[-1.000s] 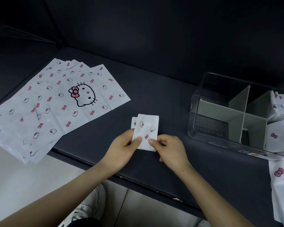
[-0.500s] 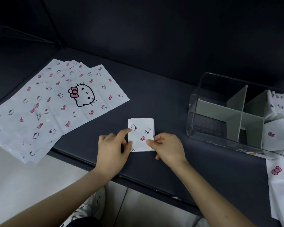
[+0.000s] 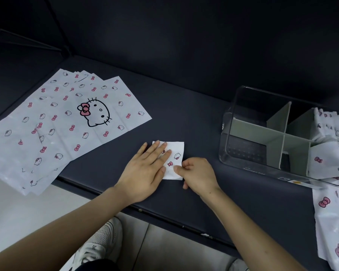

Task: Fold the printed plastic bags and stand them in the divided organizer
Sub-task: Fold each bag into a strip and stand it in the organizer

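Observation:
A small folded white bag [image 3: 175,153] printed with pink bows and cat faces lies flat on the dark table, near its front edge. My left hand [image 3: 145,169] lies on the bag's left half, fingers straight, pressing it down. My right hand [image 3: 196,173] pinches the bag's lower right edge between thumb and curled fingers. A stack of unfolded printed bags [image 3: 63,122] is fanned out at the left. The clear divided organizer [image 3: 262,137] with grey partitions stands at the right, and folded bags [image 3: 329,145] stand in its right compartments.
More printed plastic [image 3: 333,222] hangs over the table's right front edge. The table's front edge [image 3: 164,214] runs diagonally below my hands, with light floor and a white shoe [image 3: 98,243] beneath. Dark walls close the back.
The folded bag was held up off the table in both hands and has been laid flat. My left hand went from pinching it to pressing flat across its left half.

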### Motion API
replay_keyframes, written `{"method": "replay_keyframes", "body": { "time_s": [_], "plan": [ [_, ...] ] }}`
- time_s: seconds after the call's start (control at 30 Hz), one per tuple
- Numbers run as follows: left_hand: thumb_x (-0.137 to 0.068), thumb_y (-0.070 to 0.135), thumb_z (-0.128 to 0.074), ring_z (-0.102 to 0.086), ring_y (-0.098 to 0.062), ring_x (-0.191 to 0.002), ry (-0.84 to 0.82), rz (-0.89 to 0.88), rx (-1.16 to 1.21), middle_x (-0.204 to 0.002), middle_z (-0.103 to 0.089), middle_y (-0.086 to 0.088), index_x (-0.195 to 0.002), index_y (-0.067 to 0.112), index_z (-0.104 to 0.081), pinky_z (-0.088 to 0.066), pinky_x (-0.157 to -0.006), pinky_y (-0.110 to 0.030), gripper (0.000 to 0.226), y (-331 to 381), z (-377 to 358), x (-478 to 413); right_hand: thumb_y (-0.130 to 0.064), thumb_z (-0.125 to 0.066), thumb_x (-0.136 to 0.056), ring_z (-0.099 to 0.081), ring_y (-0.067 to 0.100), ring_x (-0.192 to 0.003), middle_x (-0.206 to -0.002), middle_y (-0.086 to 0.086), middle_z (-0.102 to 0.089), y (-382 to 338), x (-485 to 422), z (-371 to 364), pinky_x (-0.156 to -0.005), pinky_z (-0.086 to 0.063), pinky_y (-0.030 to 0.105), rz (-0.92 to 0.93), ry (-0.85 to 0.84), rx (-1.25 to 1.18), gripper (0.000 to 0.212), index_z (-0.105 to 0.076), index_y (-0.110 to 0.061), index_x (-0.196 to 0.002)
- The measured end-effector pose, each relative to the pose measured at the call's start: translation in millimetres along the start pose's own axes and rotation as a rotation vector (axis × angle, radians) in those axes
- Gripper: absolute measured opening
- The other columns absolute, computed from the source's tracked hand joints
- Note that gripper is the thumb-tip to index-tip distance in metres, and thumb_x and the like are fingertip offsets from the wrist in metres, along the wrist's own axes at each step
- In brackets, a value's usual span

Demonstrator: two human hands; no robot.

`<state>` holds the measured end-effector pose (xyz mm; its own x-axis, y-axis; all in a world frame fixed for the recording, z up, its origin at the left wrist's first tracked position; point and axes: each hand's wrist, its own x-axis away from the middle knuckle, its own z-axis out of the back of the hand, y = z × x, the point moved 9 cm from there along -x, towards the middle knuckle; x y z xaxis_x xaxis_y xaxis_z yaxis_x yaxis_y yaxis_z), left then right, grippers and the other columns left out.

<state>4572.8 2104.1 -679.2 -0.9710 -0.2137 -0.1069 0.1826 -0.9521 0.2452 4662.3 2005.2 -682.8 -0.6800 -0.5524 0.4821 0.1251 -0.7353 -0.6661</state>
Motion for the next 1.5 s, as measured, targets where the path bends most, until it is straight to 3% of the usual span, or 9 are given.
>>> {"method": "replay_keyframes", "body": {
  "time_s": [0.17, 0.57, 0.7, 0.8, 0.93, 1.07, 1.2, 1.4, 1.5],
  "plan": [
    [-0.096, 0.032, -0.030, -0.038, -0.027, -0.137, 0.040, 0.003, -0.092, -0.146, -0.045, -0.012, -0.138, 0.008, -0.050, -0.015, -0.113, -0.050, 0.052, 2, 3, 7, -0.029, -0.063, -0.088, -0.052, 0.007, -0.038, -0.042, -0.008, -0.051, -2, -2, 0, -0.049, -0.040, 0.022, -0.003, 0.013, 0.040, 0.024, -0.060, -0.019, -0.066],
    [-0.102, 0.041, -0.020, -0.020, -0.018, -0.146, -0.083, -0.087, -0.133, -0.157, -0.024, -0.003, -0.150, 0.018, -0.030, -0.011, -0.114, -0.054, 0.054, -16, -5, 22, -0.027, -0.065, -0.086, -0.053, 0.010, -0.041, -0.057, -0.003, -0.059, -4, -2, 2, -0.056, -0.046, 0.026, -0.041, 0.014, 0.050, 0.018, -0.066, -0.011, -0.077],
    [-0.102, 0.048, -0.011, -0.023, -0.019, -0.144, -0.102, -0.061, -0.162, -0.156, -0.028, -0.005, -0.149, 0.017, -0.034, -0.012, -0.111, -0.056, 0.060, -16, -5, 21, -0.035, -0.063, -0.086, -0.064, 0.015, -0.079, -0.088, -0.006, -0.067, -9, 8, 6, -0.071, -0.048, 0.027, 0.008, 0.121, 0.236, 0.015, -0.059, -0.022, -0.092],
    [-0.101, 0.047, -0.011, -0.028, -0.022, -0.142, -0.087, 0.019, -0.146, -0.153, -0.035, -0.007, -0.146, 0.016, -0.037, -0.015, -0.109, -0.058, 0.061, -9, -6, 21, -0.038, -0.068, -0.085, -0.060, 0.018, -0.099, -0.111, -0.002, -0.060, -13, 22, 14, -0.076, -0.042, 0.026, 0.079, 0.283, 0.360, 0.043, -0.057, -0.017, -0.120],
    [-0.101, 0.043, -0.015, -0.036, -0.026, -0.139, -0.048, 0.135, -0.133, -0.149, -0.040, -0.010, -0.143, 0.014, -0.043, -0.016, -0.107, -0.059, 0.058, 0, -7, 22, -0.026, -0.069, -0.083, -0.060, 0.016, -0.092, -0.087, -0.004, -0.065, 1, 21, 12, -0.078, -0.046, 0.028, -0.049, 0.220, 0.036, 0.035, -0.059, -0.013, -0.113],
    [-0.102, 0.045, -0.006, -0.037, -0.027, -0.138, -0.038, 0.166, -0.111, -0.148, -0.041, -0.010, -0.142, 0.013, -0.046, -0.016, -0.107, -0.059, 0.064, 0, -6, 21, -0.019, -0.064, -0.075, -0.040, 0.018, -0.053, -0.054, 0.000, -0.044, 5, 9, 8, -0.050, -0.028, 0.026, -0.146, 0.105, 0.009, 0.012, -0.060, -0.010, -0.068],
    [-0.099, 0.044, -0.023, -0.037, -0.025, -0.138, 0.019, 0.154, -0.086, -0.148, -0.042, -0.009, -0.140, 0.013, -0.048, -0.016, -0.109, -0.057, 0.057, 1, -5, 21, -0.018, -0.061, -0.077, -0.053, 0.018, -0.061, -0.064, -0.004, -0.056, -6, 10, 10, -0.050, -0.035, 0.025, -0.083, 0.104, 0.111, 0.011, -0.058, -0.018, -0.066],
    [-0.081, 0.041, -0.050, -0.055, -0.019, -0.118, 0.310, 0.283, 0.269, -0.129, -0.061, -0.004, -0.122, 0.008, -0.062, -0.032, -0.104, -0.026, 0.054, -10, 56, 2, 0.002, -0.066, -0.079, -0.064, 0.016, -0.056, -0.074, 0.013, -0.070, -6, 26, 29, -0.065, -0.057, 0.040, 0.035, -0.008, -0.228, 0.016, -0.058, -0.009, -0.071],
    [-0.072, 0.044, -0.064, -0.061, -0.009, -0.106, -0.041, 0.466, 0.787, -0.115, -0.067, 0.007, -0.119, 0.016, -0.062, -0.043, -0.096, -0.028, 0.055, -5, 54, -24, 0.005, -0.070, -0.079, -0.060, 0.009, -0.055, -0.076, 0.014, -0.071, -6, 39, 56, -0.055, -0.050, 0.022, 0.080, -0.123, -0.272, 0.017, -0.059, -0.006, -0.071]
  ]
}}
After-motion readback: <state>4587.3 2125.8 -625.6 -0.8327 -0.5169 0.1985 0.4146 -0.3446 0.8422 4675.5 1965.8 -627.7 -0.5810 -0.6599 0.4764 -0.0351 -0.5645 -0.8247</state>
